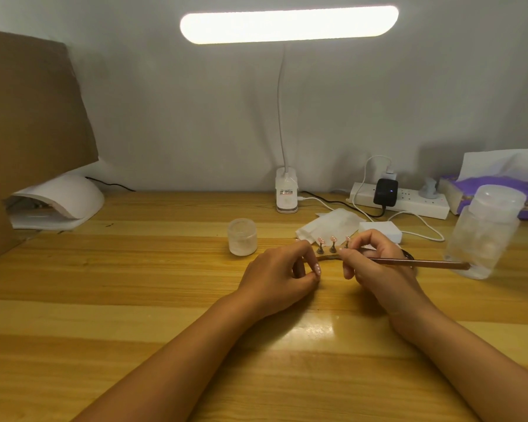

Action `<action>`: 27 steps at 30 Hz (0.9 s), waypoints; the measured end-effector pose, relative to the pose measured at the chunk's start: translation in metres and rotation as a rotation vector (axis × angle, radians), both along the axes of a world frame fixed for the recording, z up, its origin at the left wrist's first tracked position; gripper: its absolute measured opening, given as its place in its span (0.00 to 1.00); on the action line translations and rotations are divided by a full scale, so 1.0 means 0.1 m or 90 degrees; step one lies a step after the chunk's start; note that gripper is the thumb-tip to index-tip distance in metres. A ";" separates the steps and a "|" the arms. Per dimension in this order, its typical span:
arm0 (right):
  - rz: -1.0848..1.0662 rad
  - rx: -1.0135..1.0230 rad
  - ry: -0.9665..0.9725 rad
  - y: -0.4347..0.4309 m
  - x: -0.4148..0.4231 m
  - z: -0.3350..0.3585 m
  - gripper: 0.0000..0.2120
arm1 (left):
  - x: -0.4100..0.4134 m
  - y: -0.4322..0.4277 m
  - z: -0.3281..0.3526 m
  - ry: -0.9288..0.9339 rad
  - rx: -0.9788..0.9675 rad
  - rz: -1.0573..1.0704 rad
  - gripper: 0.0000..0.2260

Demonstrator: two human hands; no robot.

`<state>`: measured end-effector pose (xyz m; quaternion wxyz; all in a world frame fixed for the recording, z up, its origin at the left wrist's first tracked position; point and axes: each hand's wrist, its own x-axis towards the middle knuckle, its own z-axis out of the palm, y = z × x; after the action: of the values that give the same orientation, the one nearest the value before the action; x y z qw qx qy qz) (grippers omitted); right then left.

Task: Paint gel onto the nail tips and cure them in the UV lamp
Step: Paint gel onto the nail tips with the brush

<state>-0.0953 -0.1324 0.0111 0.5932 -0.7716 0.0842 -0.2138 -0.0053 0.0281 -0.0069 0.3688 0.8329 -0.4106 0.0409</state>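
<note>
The left hand (282, 266) is pinching one nail tip (317, 269) in closed fingers, just in front of the stand (333, 249). The right hand (375, 263) is gripping the brush (424, 263), fingers closed. The tip looks tiny, light, slippery; holding its edges seems safest.

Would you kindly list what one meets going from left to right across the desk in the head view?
Cardboard sheet → UV lamp → small frosted jar → left hand → right hand holding the brush → tall clear bottle.
</note>
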 end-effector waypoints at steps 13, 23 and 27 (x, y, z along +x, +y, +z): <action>0.076 -0.096 0.042 -0.02 0.02 -0.04 0.07 | -0.02 -0.01 0.03 -0.014 0.006 -0.006 0.07; 0.057 -0.168 0.035 -0.01 0.02 -0.04 0.06 | -0.03 0.00 0.04 -0.008 0.003 -0.012 0.06; 0.055 -0.102 0.007 -0.03 0.02 -0.04 0.06 | -0.03 0.00 0.04 -0.004 -0.002 -0.007 0.06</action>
<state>-0.0934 -0.1350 0.0068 0.5380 -0.8205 0.0367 -0.1896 -0.0085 0.0276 -0.0032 0.3692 0.8299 -0.4162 0.0418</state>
